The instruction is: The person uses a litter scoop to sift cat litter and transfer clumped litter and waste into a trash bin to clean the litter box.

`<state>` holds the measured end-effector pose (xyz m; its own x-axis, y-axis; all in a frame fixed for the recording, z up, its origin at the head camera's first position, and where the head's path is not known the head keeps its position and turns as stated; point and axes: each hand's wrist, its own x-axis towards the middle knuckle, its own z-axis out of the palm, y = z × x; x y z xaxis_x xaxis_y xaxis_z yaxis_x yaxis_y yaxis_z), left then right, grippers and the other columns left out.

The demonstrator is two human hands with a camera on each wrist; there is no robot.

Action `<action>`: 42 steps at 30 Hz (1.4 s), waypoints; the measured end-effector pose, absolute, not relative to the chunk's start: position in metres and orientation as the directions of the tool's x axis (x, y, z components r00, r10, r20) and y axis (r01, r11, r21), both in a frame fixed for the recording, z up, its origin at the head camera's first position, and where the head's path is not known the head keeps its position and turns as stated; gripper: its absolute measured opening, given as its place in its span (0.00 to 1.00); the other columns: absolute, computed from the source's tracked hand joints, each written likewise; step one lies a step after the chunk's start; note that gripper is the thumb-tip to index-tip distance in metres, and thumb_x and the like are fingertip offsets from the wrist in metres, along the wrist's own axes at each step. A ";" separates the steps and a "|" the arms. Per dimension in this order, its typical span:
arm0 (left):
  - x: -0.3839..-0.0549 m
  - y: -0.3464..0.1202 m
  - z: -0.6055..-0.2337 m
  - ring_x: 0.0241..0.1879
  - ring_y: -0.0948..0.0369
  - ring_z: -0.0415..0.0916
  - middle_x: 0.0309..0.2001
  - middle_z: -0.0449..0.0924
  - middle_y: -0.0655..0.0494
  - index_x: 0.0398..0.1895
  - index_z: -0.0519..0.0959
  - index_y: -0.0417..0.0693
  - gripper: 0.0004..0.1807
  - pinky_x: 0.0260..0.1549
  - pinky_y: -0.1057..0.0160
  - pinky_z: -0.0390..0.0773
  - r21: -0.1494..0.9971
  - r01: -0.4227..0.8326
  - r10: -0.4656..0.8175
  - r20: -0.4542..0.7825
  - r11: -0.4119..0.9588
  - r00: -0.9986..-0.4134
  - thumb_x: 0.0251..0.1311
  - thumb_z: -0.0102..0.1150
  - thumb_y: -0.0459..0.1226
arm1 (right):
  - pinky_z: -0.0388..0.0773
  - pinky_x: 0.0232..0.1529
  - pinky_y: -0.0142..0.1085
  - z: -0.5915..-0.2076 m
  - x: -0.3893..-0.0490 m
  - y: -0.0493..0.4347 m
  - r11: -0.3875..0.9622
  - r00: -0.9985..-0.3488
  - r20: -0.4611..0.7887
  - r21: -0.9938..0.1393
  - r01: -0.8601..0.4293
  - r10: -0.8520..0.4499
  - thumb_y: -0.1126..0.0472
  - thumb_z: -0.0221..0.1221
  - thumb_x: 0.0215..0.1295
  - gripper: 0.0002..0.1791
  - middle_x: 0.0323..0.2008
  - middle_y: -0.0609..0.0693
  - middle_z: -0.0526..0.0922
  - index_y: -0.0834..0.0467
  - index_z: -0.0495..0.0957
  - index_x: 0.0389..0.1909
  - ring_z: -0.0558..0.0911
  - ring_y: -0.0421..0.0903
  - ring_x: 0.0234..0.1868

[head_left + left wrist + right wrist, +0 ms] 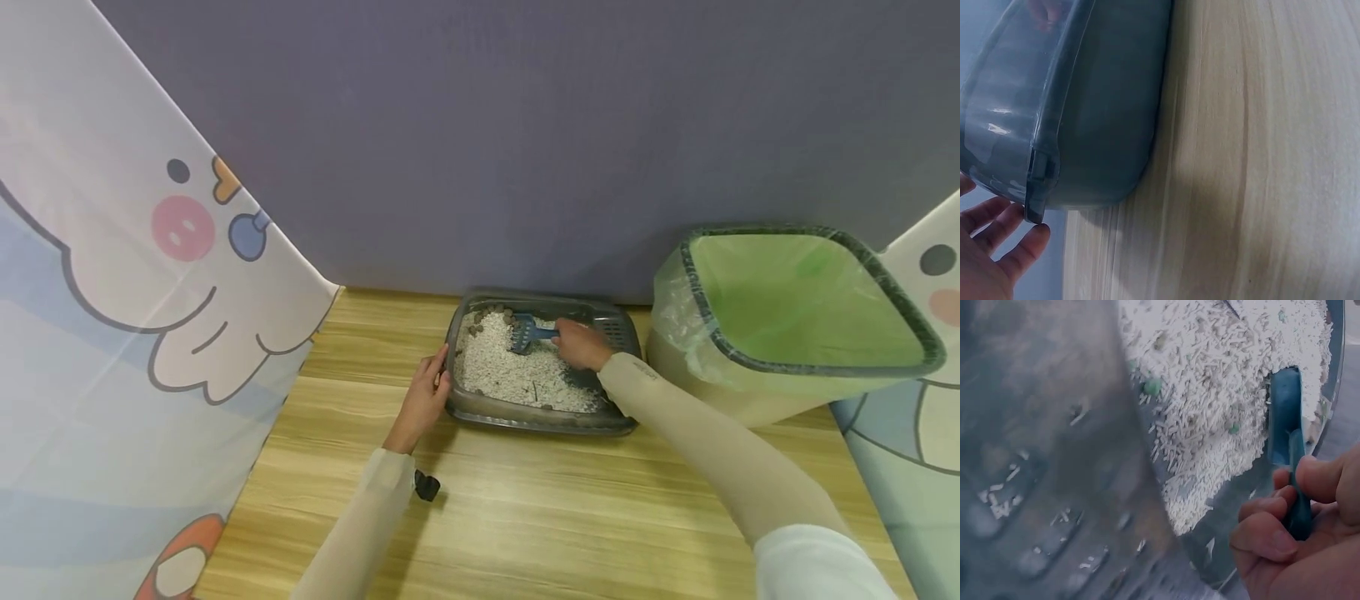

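Observation:
A dark grey litter box (540,423) stands on the wooden floor, filled with pale pellet litter (498,367). My right hand (581,344) grips the handle of a blue litter scoop (527,334), whose head rests in the litter. The right wrist view shows fingers and thumb curled round the scoop's handle (1298,506). Brownish clumps (477,323) lie around the scoop's head and the box's far left corner. At the left rim, my left hand (424,402) touches the box from outside; in the left wrist view its fingers (1007,228) lie loosely extended at the rim.
Right of the box stands a bin (727,396) lined with a green bag (802,308). A grey wall (480,150) rises directly behind the box. Printed cloth (112,333) borders the left side. A small black object (427,486) shows beside my left wrist.

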<state>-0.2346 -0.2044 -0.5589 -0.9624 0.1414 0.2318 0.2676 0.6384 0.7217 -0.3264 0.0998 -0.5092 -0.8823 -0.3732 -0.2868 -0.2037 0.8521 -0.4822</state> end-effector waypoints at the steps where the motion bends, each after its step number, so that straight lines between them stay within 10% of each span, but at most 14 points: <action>1: -0.235 -0.204 -0.559 0.35 0.56 0.69 0.57 0.66 0.43 0.73 0.56 0.48 0.27 0.32 0.59 0.73 0.721 0.276 0.146 0.239 0.636 -0.960 0.73 0.41 0.40 | 0.66 0.29 0.42 -0.510 -0.327 0.098 0.847 -0.882 -0.283 -0.490 -0.206 -0.378 0.58 0.43 0.75 0.16 0.45 0.58 0.74 0.64 0.65 0.55 0.73 0.49 0.31; 10: -0.235 -0.198 -0.558 0.37 0.55 0.70 0.57 0.67 0.42 0.73 0.57 0.46 0.27 0.33 0.57 0.74 0.711 0.297 0.151 0.262 0.637 -0.953 0.72 0.42 0.37 | 0.66 0.36 0.44 -0.512 -0.326 0.096 0.818 -0.872 -0.263 -0.529 -0.227 -0.412 0.57 0.41 0.76 0.18 0.57 0.60 0.68 0.62 0.62 0.60 0.73 0.53 0.46; 22: -0.231 -0.199 -0.558 0.33 0.58 0.67 0.57 0.66 0.48 0.74 0.55 0.52 0.28 0.31 0.60 0.71 0.746 0.225 0.115 0.197 0.627 -0.974 0.72 0.40 0.41 | 0.62 0.25 0.41 -0.511 -0.283 0.122 0.698 -0.911 0.023 -0.636 -0.331 -0.411 0.60 0.45 0.75 0.07 0.28 0.52 0.66 0.60 0.67 0.42 0.64 0.46 0.22; 42: -0.231 -0.203 -0.560 0.32 0.58 0.68 0.57 0.66 0.46 0.73 0.56 0.50 0.27 0.30 0.59 0.72 0.752 0.232 0.106 0.213 0.617 -0.971 0.72 0.40 0.40 | 0.62 0.26 0.41 -0.512 -0.247 0.129 0.584 -0.912 0.305 -0.701 -0.410 -0.274 0.56 0.44 0.74 0.12 0.25 0.49 0.65 0.60 0.71 0.42 0.64 0.46 0.22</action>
<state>-0.2310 -0.2028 -0.5600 -0.9713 0.1059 0.2131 0.2322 0.6173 0.7517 -0.2469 0.1294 -0.5123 -0.9120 -0.2741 0.3052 -0.4100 0.5838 -0.7008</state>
